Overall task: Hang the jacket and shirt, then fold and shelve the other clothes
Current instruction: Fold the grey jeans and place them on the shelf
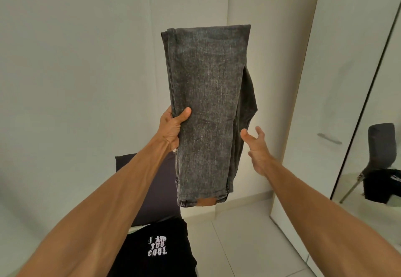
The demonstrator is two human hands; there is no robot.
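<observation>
Grey washed jeans (208, 107), folded lengthwise, hang in the air in front of me. My left hand (172, 128) grips their left edge, thumb across the front. My right hand (257, 146) is just to the right of the jeans, fingers spread, holding nothing; whether it touches the cloth I cannot tell. A brown waist patch shows at the jeans' lower end. Below, a black T-shirt (160, 248) with white lettering lies on a dark chair (152, 190).
White wardrobe doors (338, 81) with a metal handle (329, 138) stand at the right. A mirror panel (382, 146) at far right reflects the chair and dark clothes. Pale walls lie ahead, a tiled floor (238, 244) below.
</observation>
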